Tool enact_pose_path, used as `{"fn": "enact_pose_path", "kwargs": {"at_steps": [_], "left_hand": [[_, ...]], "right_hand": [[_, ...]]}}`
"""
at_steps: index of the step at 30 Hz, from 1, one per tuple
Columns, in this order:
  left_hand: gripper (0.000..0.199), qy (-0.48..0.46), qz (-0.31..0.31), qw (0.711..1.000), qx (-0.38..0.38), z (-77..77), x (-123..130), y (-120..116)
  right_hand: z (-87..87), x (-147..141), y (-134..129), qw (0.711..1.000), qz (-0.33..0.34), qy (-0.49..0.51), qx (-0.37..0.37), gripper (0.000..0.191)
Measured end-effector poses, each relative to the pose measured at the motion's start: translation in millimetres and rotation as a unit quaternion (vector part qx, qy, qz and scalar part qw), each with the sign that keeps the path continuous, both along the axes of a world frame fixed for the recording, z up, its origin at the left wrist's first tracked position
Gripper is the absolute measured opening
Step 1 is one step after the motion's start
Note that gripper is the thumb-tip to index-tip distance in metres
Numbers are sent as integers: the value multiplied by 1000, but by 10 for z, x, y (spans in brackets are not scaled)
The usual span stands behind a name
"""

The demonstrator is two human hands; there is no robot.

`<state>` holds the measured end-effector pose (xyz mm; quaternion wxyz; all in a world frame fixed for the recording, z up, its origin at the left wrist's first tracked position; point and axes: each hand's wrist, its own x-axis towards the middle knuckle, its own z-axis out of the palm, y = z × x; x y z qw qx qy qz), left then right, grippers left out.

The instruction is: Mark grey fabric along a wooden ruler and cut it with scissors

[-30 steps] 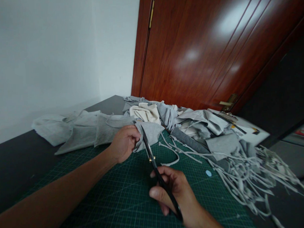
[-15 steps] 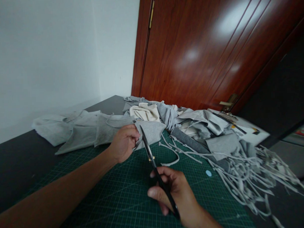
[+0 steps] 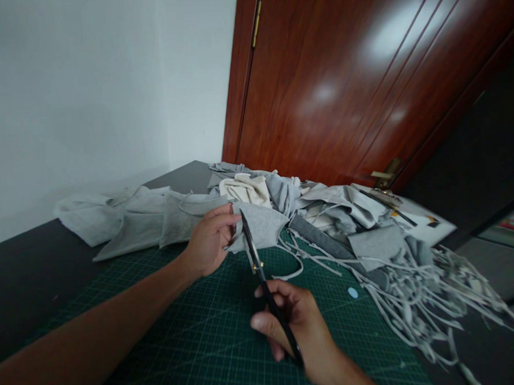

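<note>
My right hand (image 3: 293,326) is wrapped round the black handles of a pair of scissors (image 3: 253,251), whose blades point away from me. The blade tips lie against a light grey piece of fabric (image 3: 264,225), close to the fingers of my left hand (image 3: 212,238). That hand pinches the fabric's left edge between thumb and fingers. Whether the blades have the cloth between them I cannot tell. Beneath both hands spreads a green cutting mat (image 3: 194,324) with a grid. Thin grey fabric strips (image 3: 299,264) curl on the mat beside the piece.
Flat grey fabric pieces (image 3: 142,227) lie to the left. Behind are a cream cloth (image 3: 245,190) and heaped grey cloths (image 3: 345,203). Tangled strips (image 3: 417,310) hang over the mat's right side near a pale blue disc (image 3: 352,292). A wooden door (image 3: 321,89) stands behind the dark table (image 3: 28,279).
The light grey fabric has shifted slightly to the right and lies more spread. My left fingers have straightened a little, and the scissors' tips have moved slightly right.
</note>
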<state>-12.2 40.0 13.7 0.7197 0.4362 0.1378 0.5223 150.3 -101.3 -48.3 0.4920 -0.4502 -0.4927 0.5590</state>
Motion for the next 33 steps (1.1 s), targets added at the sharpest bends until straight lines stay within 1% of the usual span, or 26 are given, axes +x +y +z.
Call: {"fn": "enact_pose_path", "kwargs": {"at_steps": [9, 16, 19, 26, 33], "left_hand": [[7, 29, 17, 999, 6, -64, -2, 44], [18, 51, 33, 998, 7, -147, 22, 58], [18, 52, 40, 998, 7, -165, 17, 74], [18, 53, 49, 997, 10, -155, 9, 77], [18, 47, 57, 997, 14, -129, 19, 59]], "right_hand": [[-60, 17, 14, 1000, 11, 12, 22, 63], [-66, 21, 21, 999, 19, 24, 34, 63], [-71, 18, 21, 999, 22, 24, 34, 64], [-54, 13, 9, 999, 32, 0, 32, 60], [5, 0, -6, 999, 24, -12, 17, 62]]}}
